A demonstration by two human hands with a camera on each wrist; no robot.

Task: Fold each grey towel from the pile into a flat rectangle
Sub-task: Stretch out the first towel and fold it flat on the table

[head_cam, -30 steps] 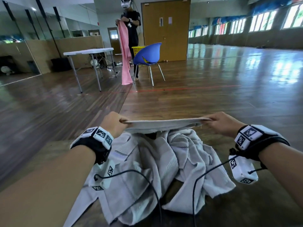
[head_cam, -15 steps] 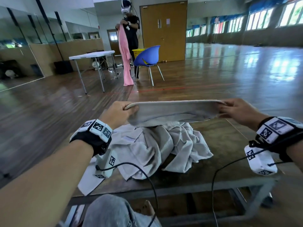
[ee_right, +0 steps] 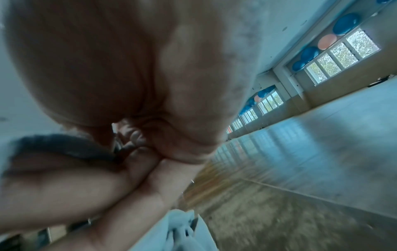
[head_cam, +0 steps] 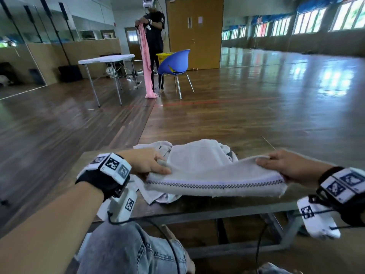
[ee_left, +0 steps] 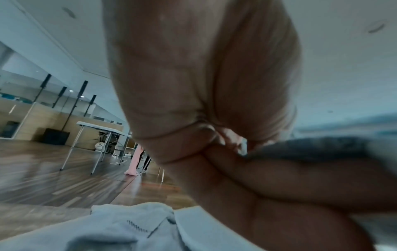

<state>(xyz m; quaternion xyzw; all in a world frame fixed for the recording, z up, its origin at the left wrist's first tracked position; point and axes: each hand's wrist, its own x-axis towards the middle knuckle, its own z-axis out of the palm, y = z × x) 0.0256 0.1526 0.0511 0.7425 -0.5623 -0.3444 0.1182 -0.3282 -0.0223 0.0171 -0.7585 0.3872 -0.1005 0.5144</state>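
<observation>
Big hall with a glossy wooden floor (head_cam: 256, 115) ahead of me, mirrors down the left wall, and right under my view a low brown desk (head_cam: 197, 204) carrying the work. Here we go: I've got a grey terry towel with a checkered border stripe (head_cam: 213, 175) stretched between both hands, lifted just above the desk. My left hand (head_cam: 146, 162) pinches its left end, thumb on top and fingers (ee_left: 279, 178) curled underneath, clamped on the cloth. My right hand (head_cam: 286, 165) pinches the opposite end the same way. Pulling the ends apart keeps the cloth taut, so, as I read it, the layers line up square before it goes down. Behind it, at the desk's far side, sits the crumpled pile of grey towels (head_cam: 197, 151), touching the held one's far edge; I'd guess those come next. Across the hall, a person in black (head_cam: 156, 36) holds up a long pink cloth (head_cam: 147, 66) beside a blue plastic chair (head_cam: 175, 62).
</observation>
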